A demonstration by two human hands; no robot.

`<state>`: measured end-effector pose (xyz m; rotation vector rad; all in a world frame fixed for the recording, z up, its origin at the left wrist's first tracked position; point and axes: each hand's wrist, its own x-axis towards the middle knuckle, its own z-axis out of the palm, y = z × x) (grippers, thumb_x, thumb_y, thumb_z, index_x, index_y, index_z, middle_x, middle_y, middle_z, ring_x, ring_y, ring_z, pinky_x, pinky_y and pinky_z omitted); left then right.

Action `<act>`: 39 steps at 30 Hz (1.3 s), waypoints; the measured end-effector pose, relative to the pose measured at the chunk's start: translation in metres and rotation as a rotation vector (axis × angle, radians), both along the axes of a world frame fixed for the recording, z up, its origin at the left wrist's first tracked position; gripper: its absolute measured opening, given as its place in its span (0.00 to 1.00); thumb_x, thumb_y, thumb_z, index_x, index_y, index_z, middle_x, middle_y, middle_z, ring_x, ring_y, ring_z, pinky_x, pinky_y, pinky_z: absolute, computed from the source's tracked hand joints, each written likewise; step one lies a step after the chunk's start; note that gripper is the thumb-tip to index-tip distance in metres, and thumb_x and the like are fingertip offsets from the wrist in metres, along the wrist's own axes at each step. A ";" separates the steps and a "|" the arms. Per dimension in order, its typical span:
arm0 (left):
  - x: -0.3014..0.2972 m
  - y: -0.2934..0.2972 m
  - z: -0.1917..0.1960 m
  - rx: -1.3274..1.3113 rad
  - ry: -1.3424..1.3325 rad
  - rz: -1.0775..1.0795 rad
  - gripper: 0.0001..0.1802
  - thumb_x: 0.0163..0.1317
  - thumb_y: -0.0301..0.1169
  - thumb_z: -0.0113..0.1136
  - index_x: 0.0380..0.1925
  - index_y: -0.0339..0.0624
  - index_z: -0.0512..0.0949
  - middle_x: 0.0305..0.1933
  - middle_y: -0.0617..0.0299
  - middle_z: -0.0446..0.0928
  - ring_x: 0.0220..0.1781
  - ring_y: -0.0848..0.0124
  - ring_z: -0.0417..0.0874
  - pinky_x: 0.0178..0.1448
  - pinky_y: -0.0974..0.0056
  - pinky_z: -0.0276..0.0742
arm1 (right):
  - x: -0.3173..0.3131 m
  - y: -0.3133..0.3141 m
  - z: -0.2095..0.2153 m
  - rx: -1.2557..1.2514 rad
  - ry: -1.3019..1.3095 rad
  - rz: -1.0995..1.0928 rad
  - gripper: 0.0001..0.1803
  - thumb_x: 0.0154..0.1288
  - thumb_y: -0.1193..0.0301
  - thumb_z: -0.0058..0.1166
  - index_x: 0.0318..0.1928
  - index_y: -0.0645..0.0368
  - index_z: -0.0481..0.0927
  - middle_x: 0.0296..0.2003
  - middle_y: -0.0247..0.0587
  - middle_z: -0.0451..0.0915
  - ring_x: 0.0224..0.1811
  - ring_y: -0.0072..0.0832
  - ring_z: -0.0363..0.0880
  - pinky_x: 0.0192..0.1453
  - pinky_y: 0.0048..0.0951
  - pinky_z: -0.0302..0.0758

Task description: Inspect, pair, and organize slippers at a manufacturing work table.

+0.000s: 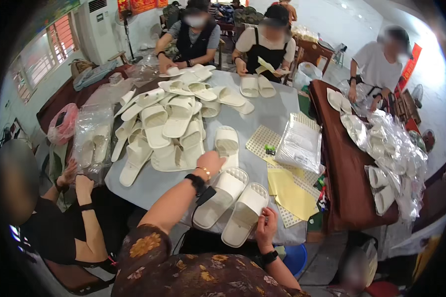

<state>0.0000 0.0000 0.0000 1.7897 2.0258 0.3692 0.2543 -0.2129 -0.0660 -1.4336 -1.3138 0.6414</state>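
Note:
My left hand reaches forward across the table, its fingers closed at the heel end of a single cream slipper. A pair of cream slippers lies right in front of me at the table's near edge, a left one and a right one, toes pointing away. Beside the right one's outer edge is my right hand, fingers curled and pinched together; whatever they hold is too small to make out. To the left of my left hand rises a heap of loose cream slippers.
Sticker sheets, yellow paper and a clear-wrapped pack lie right of the slippers. A brown bench bears bagged slippers. Co-workers sit left and across, one handling slippers; another stands right. A blue bucket is below.

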 end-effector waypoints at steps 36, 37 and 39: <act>-0.179 0.072 0.213 0.782 -1.026 0.136 0.15 0.66 0.37 0.61 0.40 0.34 0.83 0.34 0.59 0.84 0.34 0.68 0.84 0.40 0.63 0.77 | -0.004 -0.001 0.011 0.096 -0.059 -0.017 0.13 0.69 0.75 0.51 0.52 0.62 0.78 0.55 0.48 0.75 0.50 0.36 0.77 0.44 0.29 0.79; -0.189 0.076 0.211 0.850 -0.891 0.160 0.15 0.65 0.37 0.61 0.41 0.33 0.83 0.35 0.57 0.85 0.34 0.66 0.84 0.41 0.62 0.77 | -0.004 -0.002 0.011 0.110 -0.082 -0.016 0.13 0.69 0.75 0.51 0.52 0.62 0.78 0.55 0.48 0.75 0.49 0.36 0.78 0.44 0.29 0.79; -0.209 0.088 0.200 0.975 -0.594 0.219 0.17 0.63 0.37 0.62 0.41 0.31 0.83 0.36 0.53 0.86 0.35 0.64 0.85 0.43 0.61 0.77 | -0.005 -0.001 0.011 0.147 -0.124 -0.018 0.13 0.69 0.75 0.51 0.52 0.62 0.78 0.55 0.48 0.75 0.49 0.37 0.78 0.44 0.29 0.79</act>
